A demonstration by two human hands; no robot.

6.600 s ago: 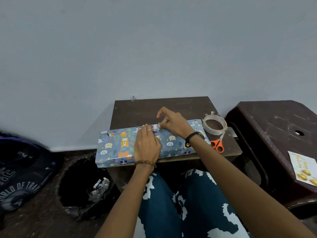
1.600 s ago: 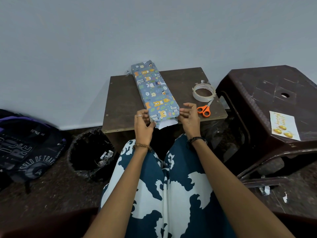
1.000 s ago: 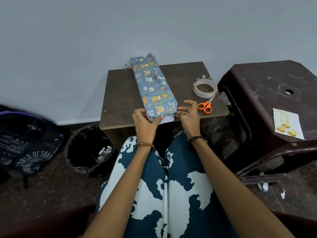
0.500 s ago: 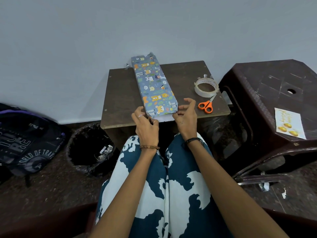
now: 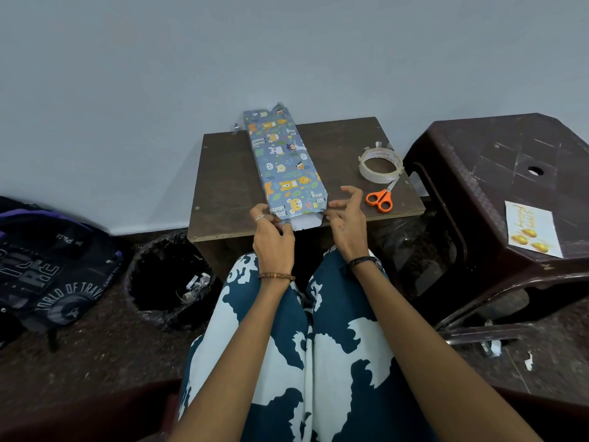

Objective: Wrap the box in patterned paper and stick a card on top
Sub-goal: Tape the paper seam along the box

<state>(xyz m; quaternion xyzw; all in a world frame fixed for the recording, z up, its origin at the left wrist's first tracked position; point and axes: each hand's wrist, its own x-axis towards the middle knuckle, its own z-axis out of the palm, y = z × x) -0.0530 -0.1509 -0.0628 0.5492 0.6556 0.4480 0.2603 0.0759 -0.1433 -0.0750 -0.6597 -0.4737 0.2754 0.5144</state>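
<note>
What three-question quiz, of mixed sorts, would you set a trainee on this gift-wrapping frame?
1. True or false: the card is already stuck on the wrapped box.
2. Multiple choice: the scissors lie (A) on the stool, (B) on the small table just nearer than the tape roll, (C) in the bin.
3. Fill in: both hands work the paper at the box's ____ end.

Key: 1 false, it lies on the stool; 2 B; 3 near: left hand and right hand pinch its corners.
</note>
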